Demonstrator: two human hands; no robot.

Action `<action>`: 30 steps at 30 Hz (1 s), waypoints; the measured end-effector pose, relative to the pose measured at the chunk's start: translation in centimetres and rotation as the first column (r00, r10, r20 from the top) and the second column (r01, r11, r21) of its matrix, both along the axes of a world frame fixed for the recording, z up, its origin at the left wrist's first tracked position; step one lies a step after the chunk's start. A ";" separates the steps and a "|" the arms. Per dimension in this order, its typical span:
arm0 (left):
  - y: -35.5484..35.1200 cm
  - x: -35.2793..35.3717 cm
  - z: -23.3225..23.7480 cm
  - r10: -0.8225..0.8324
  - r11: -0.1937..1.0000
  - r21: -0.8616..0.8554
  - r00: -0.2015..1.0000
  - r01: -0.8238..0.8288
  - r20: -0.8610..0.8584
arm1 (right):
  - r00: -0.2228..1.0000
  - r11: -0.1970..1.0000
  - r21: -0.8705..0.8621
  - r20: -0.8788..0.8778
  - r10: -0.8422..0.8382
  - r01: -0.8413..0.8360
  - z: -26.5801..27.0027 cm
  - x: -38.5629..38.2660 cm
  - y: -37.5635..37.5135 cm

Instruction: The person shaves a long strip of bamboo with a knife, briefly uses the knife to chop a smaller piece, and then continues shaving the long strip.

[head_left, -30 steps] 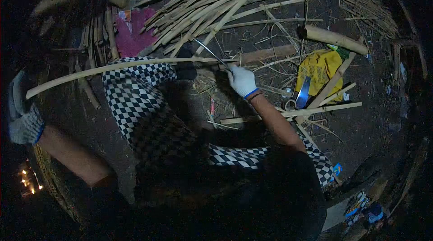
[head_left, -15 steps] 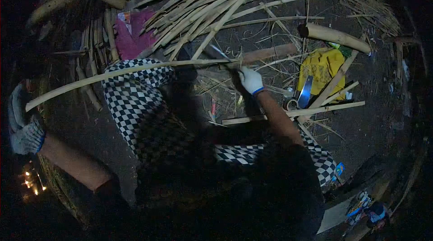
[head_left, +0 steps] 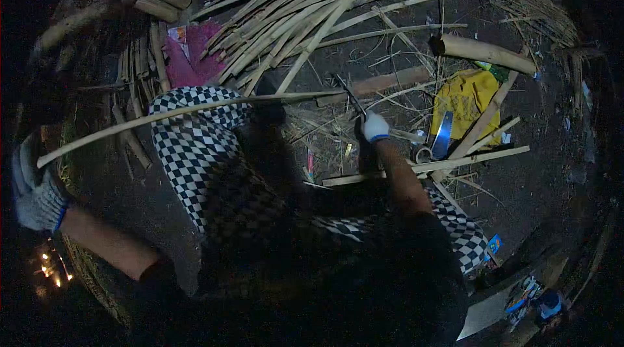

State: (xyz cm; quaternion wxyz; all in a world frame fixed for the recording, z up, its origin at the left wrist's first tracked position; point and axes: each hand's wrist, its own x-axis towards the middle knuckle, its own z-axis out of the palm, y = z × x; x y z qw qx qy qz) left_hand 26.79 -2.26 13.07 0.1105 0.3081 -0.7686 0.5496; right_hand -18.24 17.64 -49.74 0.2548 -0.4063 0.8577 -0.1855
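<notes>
My left hand (head_left: 40, 201), in a pale knitted glove, is at the far left with its fingers closed around the near end of a long bamboo strip (head_left: 162, 112). This strip bows across my checkered trousers (head_left: 188, 158), its far end resting over a reddish-brown piece of wood or bamboo (head_left: 396, 79). My right hand (head_left: 375, 127), also in a white glove, is closed on the handle of a knife (head_left: 350, 93). The dark narrow blade points up and left, just beyond the strip's far end. Glove and shadow hide the handle.
Many split bamboo strips (head_left: 292, 22) lie in a pile ahead. A bamboo culm (head_left: 484, 53), a yellow cloth (head_left: 463, 103) and a handsaw (head_left: 443, 136) lie to the right. Shavings litter the ground. Small flames or embers (head_left: 55, 270) glow at lower left.
My right hand and the knife have moved a little right and toward me, and the blade shows clearly now. My left hand stays nearly in place with the strip.
</notes>
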 end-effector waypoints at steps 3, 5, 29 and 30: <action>-0.4 -0.4 -0.4 -0.019 1.000 -0.010 0.998 0.018 -0.058 | 0.994 0.992 0.091 -0.059 0.090 -0.085 0.4 -0.4 -1.3; -1.1 -0.9 -0.8 -0.051 0.999 0.002 0.992 0.052 -0.114 | 0.992 0.991 0.047 -0.025 0.124 -0.123 4.6 -0.3 -2.3; 0.4 -13.6 -3.0 0.090 0.457 -0.444 -0.537 0.771 -0.839 | 0.986 0.852 -0.498 -0.125 0.113 -0.161 32.9 16.0 -4.0; -1.4 -11.6 -3.0 0.092 0.465 -0.435 -0.531 0.771 -0.842 | 0.996 0.890 -0.447 -0.067 0.062 -0.086 30.5 15.1 -4.4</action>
